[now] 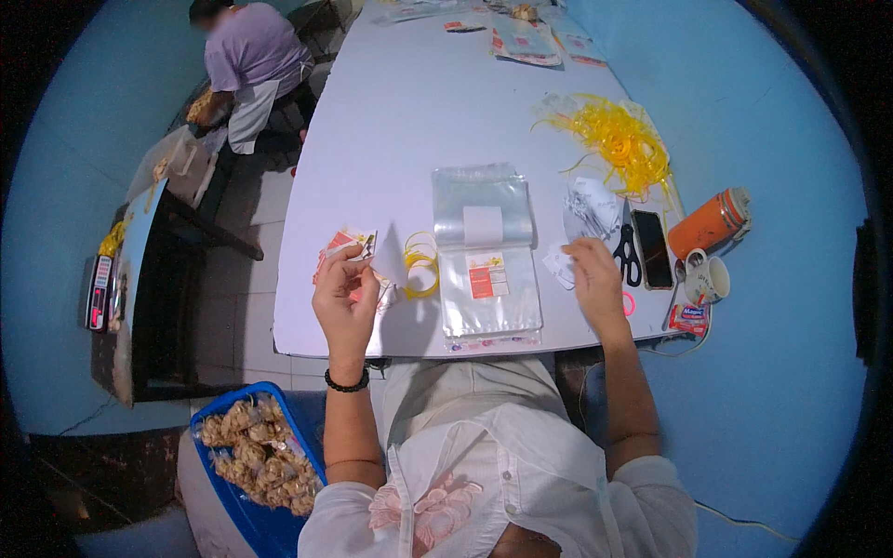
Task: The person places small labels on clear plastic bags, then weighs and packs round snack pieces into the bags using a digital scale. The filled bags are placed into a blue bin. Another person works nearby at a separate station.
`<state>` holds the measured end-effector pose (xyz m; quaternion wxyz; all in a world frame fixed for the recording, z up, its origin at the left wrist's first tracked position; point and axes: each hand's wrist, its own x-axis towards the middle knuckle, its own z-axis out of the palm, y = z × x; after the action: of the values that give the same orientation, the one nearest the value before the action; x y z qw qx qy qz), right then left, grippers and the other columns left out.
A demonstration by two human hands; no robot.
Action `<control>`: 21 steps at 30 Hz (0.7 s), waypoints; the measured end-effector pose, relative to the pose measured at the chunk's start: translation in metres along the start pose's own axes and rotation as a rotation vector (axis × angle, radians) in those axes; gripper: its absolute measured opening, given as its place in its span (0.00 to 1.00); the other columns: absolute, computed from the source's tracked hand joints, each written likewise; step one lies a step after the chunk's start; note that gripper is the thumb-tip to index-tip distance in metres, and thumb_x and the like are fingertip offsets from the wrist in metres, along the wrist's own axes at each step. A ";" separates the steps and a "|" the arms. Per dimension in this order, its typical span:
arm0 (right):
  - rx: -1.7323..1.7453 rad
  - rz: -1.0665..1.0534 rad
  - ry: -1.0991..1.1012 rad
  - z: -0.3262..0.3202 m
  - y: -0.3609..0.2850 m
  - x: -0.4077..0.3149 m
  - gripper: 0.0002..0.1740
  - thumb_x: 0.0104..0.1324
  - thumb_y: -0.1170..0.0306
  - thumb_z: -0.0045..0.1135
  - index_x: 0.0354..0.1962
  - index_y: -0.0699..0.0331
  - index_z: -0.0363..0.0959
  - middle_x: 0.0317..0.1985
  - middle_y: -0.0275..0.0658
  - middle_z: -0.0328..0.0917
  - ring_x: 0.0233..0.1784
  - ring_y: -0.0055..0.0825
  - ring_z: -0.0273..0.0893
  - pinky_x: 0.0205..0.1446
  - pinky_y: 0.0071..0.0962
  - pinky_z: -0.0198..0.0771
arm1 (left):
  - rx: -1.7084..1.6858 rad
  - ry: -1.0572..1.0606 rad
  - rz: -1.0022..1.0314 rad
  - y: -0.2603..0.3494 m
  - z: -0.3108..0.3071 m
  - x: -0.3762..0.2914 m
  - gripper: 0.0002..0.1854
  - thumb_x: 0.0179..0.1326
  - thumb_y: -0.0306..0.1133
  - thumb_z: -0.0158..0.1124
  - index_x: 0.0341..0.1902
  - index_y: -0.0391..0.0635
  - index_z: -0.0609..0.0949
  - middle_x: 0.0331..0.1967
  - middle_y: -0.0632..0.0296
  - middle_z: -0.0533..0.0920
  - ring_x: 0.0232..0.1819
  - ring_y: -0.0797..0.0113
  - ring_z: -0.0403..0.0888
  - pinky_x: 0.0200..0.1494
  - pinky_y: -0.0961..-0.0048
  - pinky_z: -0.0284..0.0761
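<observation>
My left hand [345, 282] pinches a white paper slip [389, 259] by its edge, above printed red-and-white labels [340, 243] lying on the table. Beside it lie looped yellow ribbons [421, 268]. My right hand [594, 282] is over small white paper tags [558, 264]; whether its fingers hold one I cannot tell. Between the hands lies a stack of clear plastic bags [488, 310], with a red-and-white label [488, 276] on the lower part and a blank white slip [482, 225] on the folded upper part.
Black-handled scissors [628, 258], a phone [651, 250], an orange flask [708, 223] and a mug [707, 277] stand or lie at right. Yellow ribbons [617, 143] are heaped farther back. A blue basket [261, 387] of bagged goods is at lower left; a person [258, 63] sits upper left.
</observation>
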<state>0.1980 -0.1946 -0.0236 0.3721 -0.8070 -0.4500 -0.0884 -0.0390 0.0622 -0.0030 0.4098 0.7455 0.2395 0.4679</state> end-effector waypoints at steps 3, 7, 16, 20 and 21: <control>0.062 -0.184 -0.195 0.008 -0.006 -0.009 0.17 0.58 0.69 0.63 0.46 0.62 0.78 0.47 0.45 0.76 0.53 0.43 0.73 0.58 0.38 0.69 | -0.052 -0.021 -0.060 -0.006 -0.006 -0.005 0.03 0.58 0.16 0.59 0.34 0.35 0.79 0.48 0.55 0.80 0.36 0.77 0.80 0.36 0.80 0.79; -0.001 -0.122 -0.325 0.025 -0.010 -0.015 0.19 0.58 0.63 0.65 0.47 0.59 0.79 0.47 0.43 0.76 0.55 0.42 0.72 0.59 0.36 0.69 | -0.064 -0.065 -0.115 -0.008 -0.010 -0.012 0.03 0.58 0.17 0.59 0.35 0.35 0.78 0.48 0.56 0.80 0.35 0.78 0.79 0.36 0.81 0.78; 0.334 0.234 -0.304 0.051 0.007 0.017 0.11 0.67 0.64 0.57 0.38 0.63 0.77 0.46 0.37 0.77 0.49 0.33 0.79 0.50 0.29 0.74 | -0.123 -0.079 -0.166 -0.015 -0.011 -0.018 0.04 0.58 0.17 0.59 0.36 0.36 0.79 0.47 0.56 0.81 0.36 0.78 0.80 0.38 0.81 0.79; 1.051 0.597 -0.119 0.064 0.002 0.048 0.11 0.71 0.66 0.53 0.38 0.66 0.76 0.45 0.38 0.78 0.53 0.27 0.78 0.51 0.27 0.73 | -0.094 -0.130 -0.204 -0.010 -0.002 -0.020 0.05 0.56 0.17 0.60 0.36 0.35 0.79 0.47 0.55 0.81 0.38 0.76 0.81 0.38 0.80 0.80; 1.212 0.689 -0.012 0.066 -0.002 0.052 0.11 0.72 0.67 0.52 0.38 0.67 0.76 0.45 0.39 0.78 0.54 0.25 0.77 0.51 0.27 0.73 | -0.058 -0.139 -0.176 -0.008 0.003 -0.020 0.05 0.57 0.17 0.59 0.37 0.36 0.78 0.47 0.57 0.81 0.38 0.76 0.80 0.39 0.79 0.80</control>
<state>0.2141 -0.1146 -0.0440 0.7612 -0.5544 -0.1405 0.3056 -0.0456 0.0505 -0.0204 0.4864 0.7400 0.2611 0.3841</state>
